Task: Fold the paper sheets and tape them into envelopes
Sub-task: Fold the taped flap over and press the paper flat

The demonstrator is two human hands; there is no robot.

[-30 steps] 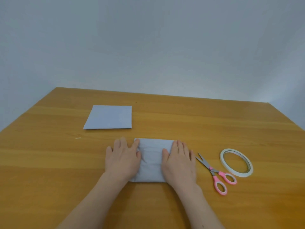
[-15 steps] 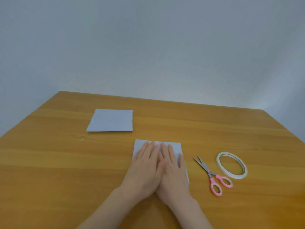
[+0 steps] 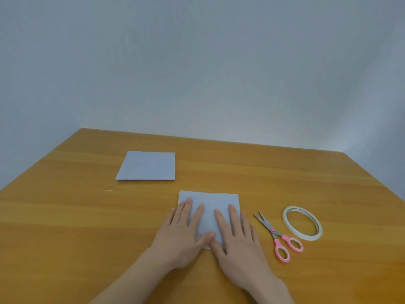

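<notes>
A folded pale blue paper sheet lies flat on the wooden table in front of me. My left hand presses flat on its left half with straight fingers. My right hand presses flat on its right half, fingers spread, and its thumb meets the left thumb near the sheet's near edge. A second pale blue folded sheet lies farther back to the left, untouched. A ring of white tape and pink-handled scissors lie to the right of my hands.
The table's far edge meets a plain grey wall. A tiny pale scrap lies on the wood at the left.
My hands first lay on the sheet's two sides, came together at its middle, and now have slid apart over it again. The view has shifted slightly.
</notes>
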